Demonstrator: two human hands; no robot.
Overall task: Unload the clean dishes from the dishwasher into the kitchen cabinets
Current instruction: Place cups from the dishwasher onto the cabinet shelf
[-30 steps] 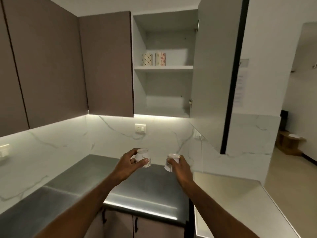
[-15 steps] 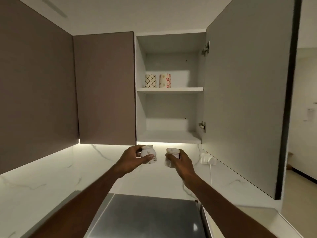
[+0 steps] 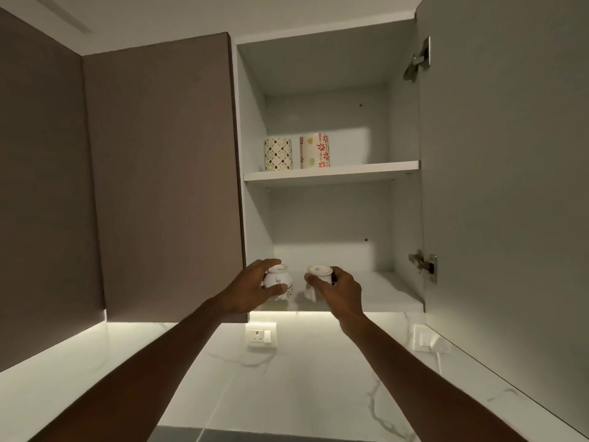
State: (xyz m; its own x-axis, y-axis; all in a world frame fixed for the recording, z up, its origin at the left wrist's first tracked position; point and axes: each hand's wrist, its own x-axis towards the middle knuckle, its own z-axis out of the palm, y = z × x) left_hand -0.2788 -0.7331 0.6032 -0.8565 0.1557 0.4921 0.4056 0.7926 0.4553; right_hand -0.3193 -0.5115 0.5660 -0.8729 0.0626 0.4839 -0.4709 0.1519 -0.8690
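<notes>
A: Two small white cups, upside down, at the front lip of the cabinet's bottom shelf [image 3: 382, 298]. Left hand [image 3: 251, 290] wrapped round one cup [image 3: 278, 280]; right hand [image 3: 339, 290] pinching the other cup [image 3: 318, 274].

B: Likely ceramic: light, rigid, slick, chippable. Best held round the body, set down gently, clear of each other.

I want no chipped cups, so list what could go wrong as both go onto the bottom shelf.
1. The left hand and right hand hold the left cup and right cup close together; they could knock on landing.
2. Both sit near the bottom shelf front edge; released too early, one might tip off.
3. The right grip covers most of its cup, so its footing is hard to judge.
</notes>
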